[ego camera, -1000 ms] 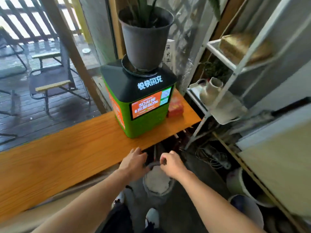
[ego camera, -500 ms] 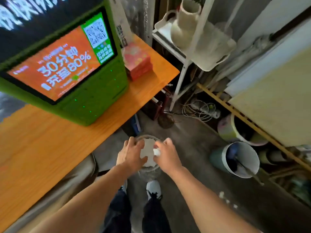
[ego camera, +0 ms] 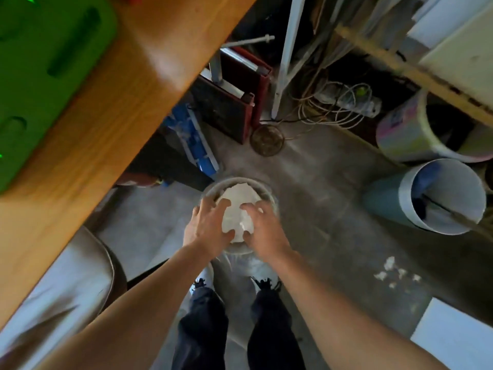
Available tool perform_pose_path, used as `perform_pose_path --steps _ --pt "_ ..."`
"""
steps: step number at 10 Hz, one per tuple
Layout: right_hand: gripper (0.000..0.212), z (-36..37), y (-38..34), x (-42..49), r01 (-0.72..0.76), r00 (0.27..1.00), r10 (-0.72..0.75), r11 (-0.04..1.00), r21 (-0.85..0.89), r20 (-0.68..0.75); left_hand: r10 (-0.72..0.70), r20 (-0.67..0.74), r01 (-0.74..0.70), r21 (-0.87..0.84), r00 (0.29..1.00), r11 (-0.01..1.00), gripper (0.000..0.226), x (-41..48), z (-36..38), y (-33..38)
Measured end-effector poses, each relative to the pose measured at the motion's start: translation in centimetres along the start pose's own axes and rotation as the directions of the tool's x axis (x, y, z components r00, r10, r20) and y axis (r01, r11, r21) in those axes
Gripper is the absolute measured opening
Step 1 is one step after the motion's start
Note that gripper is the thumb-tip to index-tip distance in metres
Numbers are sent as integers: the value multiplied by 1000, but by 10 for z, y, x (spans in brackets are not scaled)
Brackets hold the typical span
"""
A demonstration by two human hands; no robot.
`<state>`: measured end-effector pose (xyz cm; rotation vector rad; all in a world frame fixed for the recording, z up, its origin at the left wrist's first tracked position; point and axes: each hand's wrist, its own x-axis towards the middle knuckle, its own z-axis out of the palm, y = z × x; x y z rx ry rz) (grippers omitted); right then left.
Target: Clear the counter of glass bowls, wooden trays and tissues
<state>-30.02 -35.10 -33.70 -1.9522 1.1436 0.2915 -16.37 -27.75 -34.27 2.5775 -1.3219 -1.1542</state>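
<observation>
A wad of white tissue (ego camera: 236,201) fills a small round grey bin (ego camera: 240,180) that stands on the concrete floor just in front of my feet. My left hand (ego camera: 206,225) lies on the tissue's left side with fingers spread, reaching to the bin's rim. My right hand (ego camera: 264,228) presses on the tissue's right side, fingers spread too. The bin's lower wall is hidden behind my hands. The wooden counter (ego camera: 106,102) runs along the upper left, its edge above the bin. No glass bowl or wooden tray is in view.
A green machine (ego camera: 40,76) sits on the counter. Leaning boards (ego camera: 229,102), a white shelf leg (ego camera: 285,57) and tangled cables (ego camera: 341,102) crowd the floor beyond the bin. Two buckets (ego camera: 440,196) (ego camera: 405,129) stand at the right. White scraps (ego camera: 392,271) lie on the floor. A padded seat (ego camera: 66,289) is at the lower left.
My head has tilted steeply down, so the counter top and machine slid out to the upper left. Both hands went lower onto the tissue in the bin, fingers spreading.
</observation>
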Motion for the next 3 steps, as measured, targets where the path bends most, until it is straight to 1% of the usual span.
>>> perform_pose_path --steps 1,2,3 --pt "65 9 8 -1 -33 999 33 999 3 -3 1 11 -1 -36 1000 999 70 4 12 -4" --pt "64 3 8 -7 -47 999 47 999 7 1 -20 17 21 -47 1000 999 72 1 11 -3" --pt "56 -10 1 -12 -76 997 77 997 12 -26 -32 -11 31 -12 999 999 68 -5 2 1"
